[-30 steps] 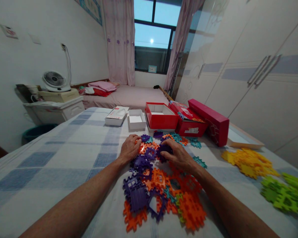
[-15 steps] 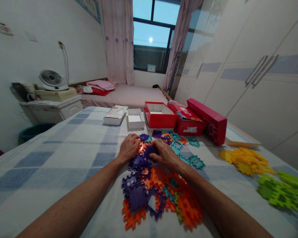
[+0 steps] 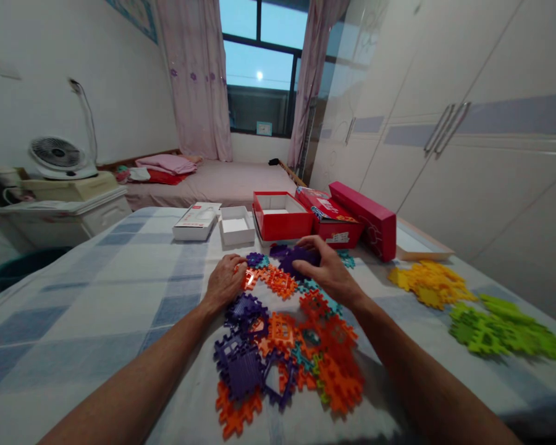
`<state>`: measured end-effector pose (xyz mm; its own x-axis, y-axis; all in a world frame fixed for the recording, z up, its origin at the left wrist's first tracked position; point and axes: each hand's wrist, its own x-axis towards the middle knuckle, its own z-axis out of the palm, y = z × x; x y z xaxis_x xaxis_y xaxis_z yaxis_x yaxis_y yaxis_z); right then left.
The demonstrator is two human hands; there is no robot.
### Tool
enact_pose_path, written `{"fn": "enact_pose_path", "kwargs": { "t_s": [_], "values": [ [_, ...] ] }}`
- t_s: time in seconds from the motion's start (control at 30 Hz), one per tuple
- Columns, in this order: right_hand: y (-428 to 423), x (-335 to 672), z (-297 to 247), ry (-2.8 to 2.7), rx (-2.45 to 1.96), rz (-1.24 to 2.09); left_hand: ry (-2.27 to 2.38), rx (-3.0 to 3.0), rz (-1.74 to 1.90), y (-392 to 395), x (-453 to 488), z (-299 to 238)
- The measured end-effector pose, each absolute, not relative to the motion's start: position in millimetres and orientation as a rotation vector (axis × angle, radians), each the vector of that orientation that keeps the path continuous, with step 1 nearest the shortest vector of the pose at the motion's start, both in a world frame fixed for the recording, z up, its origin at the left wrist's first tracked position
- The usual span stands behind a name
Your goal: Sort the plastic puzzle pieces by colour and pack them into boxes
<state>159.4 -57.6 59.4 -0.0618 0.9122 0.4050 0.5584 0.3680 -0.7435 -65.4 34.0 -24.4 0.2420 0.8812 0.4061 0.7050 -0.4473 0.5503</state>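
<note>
On the bed lies a loose heap of interlocking plastic building pieces with toothed edges. My right hand (image 3: pixel 324 269) grips a purple building piece (image 3: pixel 293 262) between thumb and fingers at the heap's far side. At its far left edge rests my left hand (image 3: pixel 225 281), fingers bent loosely over an orange piece (image 3: pixel 250 279); its fingertips are partly hidden. Orange pieces (image 3: pixel 282 283) lie between the hands. Nearer me are purple pieces (image 3: pixel 243 371), an orange stack (image 3: pixel 340 377) and a few teal ones. A purple gear-shaped piece (image 3: pixel 254 259) lies just beyond my left fingers.
Behind the heap stand a white box (image 3: pixel 197 222), a small open white box (image 3: pixel 237 227), an open red box (image 3: pixel 285 222), a printed red box (image 3: pixel 336 225) and a long crimson box (image 3: pixel 368 219). Yellow pieces (image 3: pixel 430 284) and green pieces (image 3: pixel 500 327) lie at right.
My right hand has moved away from me with the purple piece, from mid-heap to its far side, uncovering orange pieces. My left hand stays by the left edge. The view has turned slightly right.
</note>
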Motion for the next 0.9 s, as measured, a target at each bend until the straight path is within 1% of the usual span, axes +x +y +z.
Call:
{"fn": "enact_pose_path", "kwargs": {
  "t_s": [0.1,0.17,0.27,0.4,0.5,0.57,0.63,0.7,0.77,0.83,0.9],
  "values": [
    [-84,211,76,-1.605,-1.474,0.438,1.489,2.263,1.004,36,-66,-27],
    [-104,249,71,-1.513,-1.663,0.362,1.491,2.271,1.006,37,-66,-29],
    [-129,299,45,-1.383,-1.897,0.333,1.501,2.281,1.007,38,-66,-31],
    [-145,339,2,-1.377,-2.043,0.269,1.522,2.272,0.997,39,-66,-32],
    [-149,342,-12,-1.49,-2.103,0.038,1.514,2.28,1.0,38,-67,-31],
    [-148,334,-9,-1.569,-2.086,-0.2,1.512,2.278,0.989,38,-67,-30],
    [-143,321,1,-1.619,-2.013,-0.329,1.519,2.27,0.969,38,-67,-30],
    [-130,305,12,-1.647,-1.935,-0.257,1.525,2.267,0.957,39,-67,-30],
    [-109,290,21,-1.648,-1.902,-0.096,1.525,2.268,0.956,39,-68,-30],
    [-80,279,23,-1.616,-1.942,0.045,1.514,2.27,0.96,39,-68,-30],
    [-52,272,17,-1.551,-2.065,0.116,1.498,2.269,0.966,39,-67,-30]
  ]
}}
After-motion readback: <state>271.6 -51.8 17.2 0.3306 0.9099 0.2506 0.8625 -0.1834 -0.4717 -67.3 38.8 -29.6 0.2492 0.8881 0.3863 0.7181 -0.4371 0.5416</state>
